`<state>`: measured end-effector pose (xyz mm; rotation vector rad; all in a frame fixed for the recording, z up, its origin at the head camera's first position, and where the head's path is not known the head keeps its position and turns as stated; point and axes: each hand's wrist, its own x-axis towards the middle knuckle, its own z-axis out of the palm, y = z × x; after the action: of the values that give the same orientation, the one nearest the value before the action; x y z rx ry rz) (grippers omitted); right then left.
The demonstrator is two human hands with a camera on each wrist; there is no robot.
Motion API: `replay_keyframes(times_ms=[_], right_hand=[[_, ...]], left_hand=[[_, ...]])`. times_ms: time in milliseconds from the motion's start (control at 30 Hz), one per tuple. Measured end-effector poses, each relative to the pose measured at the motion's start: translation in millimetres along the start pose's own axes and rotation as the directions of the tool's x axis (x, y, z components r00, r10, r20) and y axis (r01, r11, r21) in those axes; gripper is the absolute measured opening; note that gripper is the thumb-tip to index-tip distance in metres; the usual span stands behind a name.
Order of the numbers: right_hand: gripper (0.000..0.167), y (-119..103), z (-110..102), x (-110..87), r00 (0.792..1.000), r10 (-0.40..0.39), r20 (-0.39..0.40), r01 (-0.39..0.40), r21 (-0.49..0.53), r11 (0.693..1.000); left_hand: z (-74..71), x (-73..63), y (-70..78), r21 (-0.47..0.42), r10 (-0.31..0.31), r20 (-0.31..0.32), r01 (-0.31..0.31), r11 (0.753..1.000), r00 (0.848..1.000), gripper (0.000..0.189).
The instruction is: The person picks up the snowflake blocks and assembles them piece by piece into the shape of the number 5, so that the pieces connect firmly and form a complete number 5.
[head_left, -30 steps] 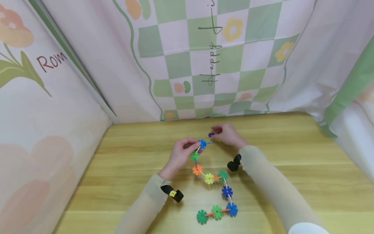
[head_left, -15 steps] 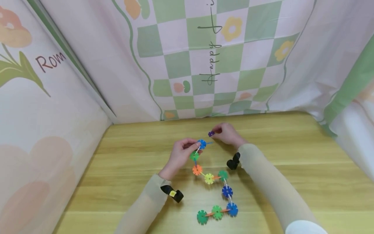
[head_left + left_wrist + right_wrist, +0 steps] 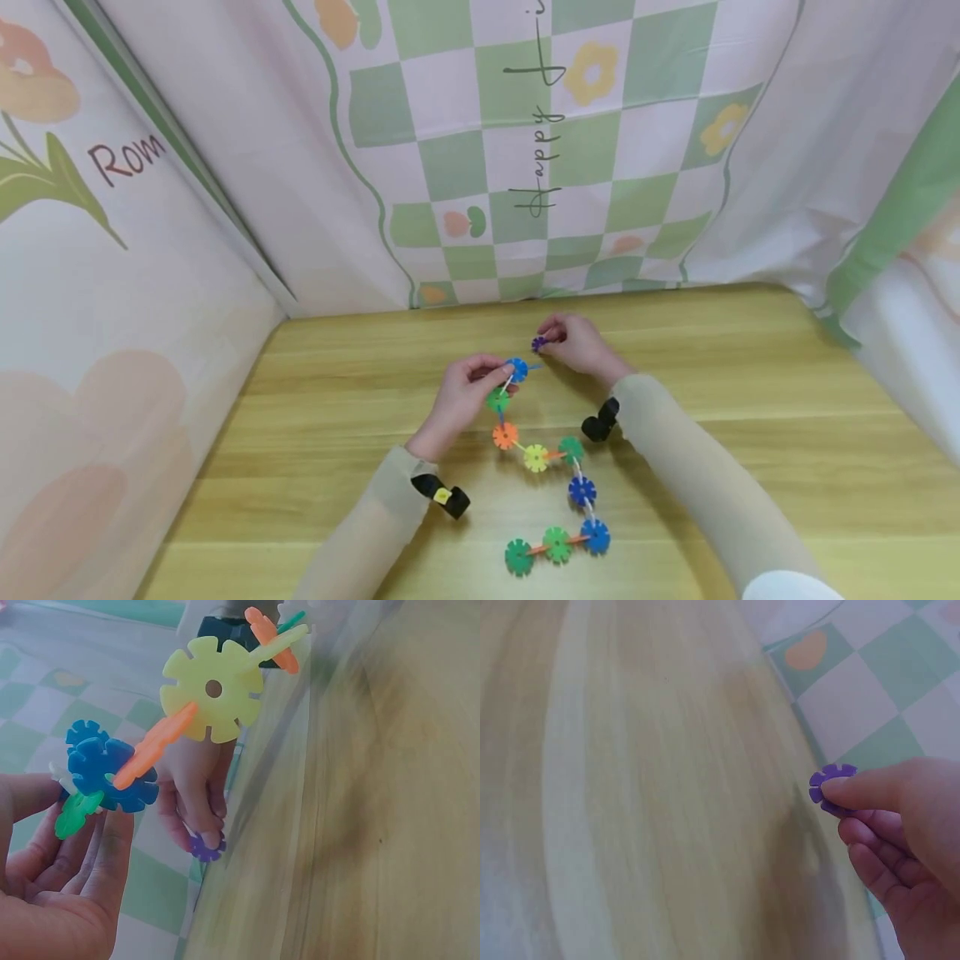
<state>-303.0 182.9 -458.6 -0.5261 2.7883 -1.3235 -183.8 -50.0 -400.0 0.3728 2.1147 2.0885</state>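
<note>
My left hand (image 3: 461,396) pinches a blue notched snowflake disc (image 3: 517,370) at the top end of a linked chain. Another blue disc stands edge-on at its right side. Below hang a light green disc (image 3: 498,400), an orange disc (image 3: 505,436) and a yellow disc (image 3: 536,458), joined by discs seen edge-on. My right hand (image 3: 581,342) holds a loose purple snowflake disc (image 3: 829,782) between thumb and fingers, just above and right of the chain's end, apart from it. The left wrist view shows a yellow disc (image 3: 212,690) near that camera.
The chain bends on through a dark blue disc (image 3: 582,491) to a dark green disc (image 3: 518,557) near the front of the wooden table (image 3: 300,467). A checkered curtain (image 3: 517,167) hangs behind the table. Black straps (image 3: 600,421) sit at both wrists.
The purple disc has turned slightly in my right fingers, showing more of its face, and that hand has shifted a little. My left hand and the chain have stayed almost still.
</note>
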Motion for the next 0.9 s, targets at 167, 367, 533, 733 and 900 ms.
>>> replay_keyframes(times_ms=[167, 367, 533, 733, 900], right_hand=[[0.013, -10.0, -5.9, -9.1, 1.000, -0.024, -0.002, 0.024, 0.029, 0.999], [0.014, -20.8, -14.2, -20.1, 0.998, -0.060, -0.024, 0.061, 0.068, 0.996], [0.014, -34.9, -21.7, -31.9, 0.996, -0.075, -0.048, 0.081, 0.118, 0.990], [0.016, -49.1, -30.5, -46.7, 0.995, -0.070, -0.069, 0.082, 0.180, 0.980], [0.019, -60.8, -37.5, -60.4, 0.996, -0.027, -0.086, 0.044, 0.199, 0.979]], left_hand=[[0.7, -0.3, 1.3, -0.014, -0.009, 0.001, 0.009, 1.000, 1.000, 0.018], [0.9, 0.5, -2.3, -0.010, -0.001, 0.005, 0.001, 1.000, 1.000, 0.019], [-3.5, 9.3, -22.8, -0.009, 0.009, 0.009, -0.009, 1.000, 1.000, 0.022], [-4.9, 11.2, -27.7, -0.010, 0.010, 0.009, -0.010, 1.000, 1.000, 0.022], [-5.1, 10.9, -27.4, -0.004, 0.009, 0.009, -0.009, 1.000, 1.000, 0.020]])
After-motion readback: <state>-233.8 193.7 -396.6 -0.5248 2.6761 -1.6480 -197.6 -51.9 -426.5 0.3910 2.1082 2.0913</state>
